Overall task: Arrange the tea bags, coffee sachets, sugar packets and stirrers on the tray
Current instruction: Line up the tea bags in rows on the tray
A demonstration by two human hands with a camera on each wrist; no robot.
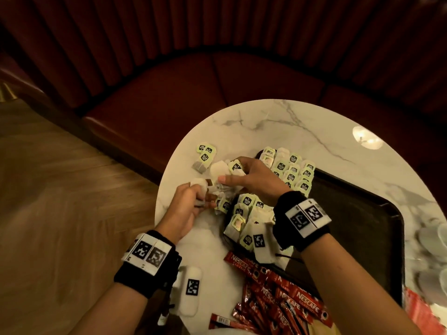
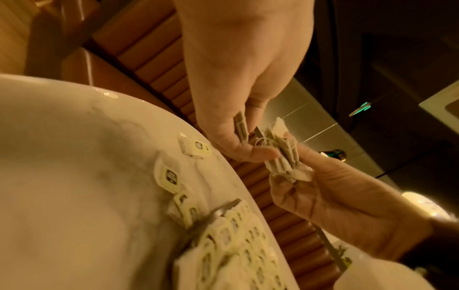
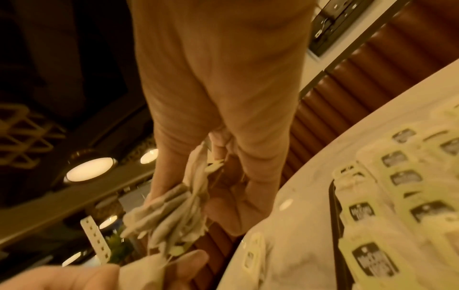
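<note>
On the white marble table (image 1: 278, 122), both hands work a clump of tea bags (image 1: 221, 187) just left of the dark tray (image 1: 358, 228). My left hand (image 1: 203, 197) grips a few white tea bags; in the left wrist view the left hand (image 2: 250, 141) pinches one beside the bundle (image 2: 283, 157). My right hand (image 1: 229, 175) holds a fanned bundle of tea bags (image 3: 171, 213) between thumb and fingers (image 3: 258, 168). Rows of green-tagged tea bags (image 1: 294, 170) lie at the tray's far left corner, with more (image 1: 244, 213) over its left rim.
Loose tea bags (image 1: 205, 153) lie on the table left of the hands. Red coffee sachets (image 1: 283, 298) are heaped at the near edge, partly on the tray. Red-and-white packets (image 1: 420, 313) lie at the right. A red padded bench (image 1: 217, 93) curves behind the table.
</note>
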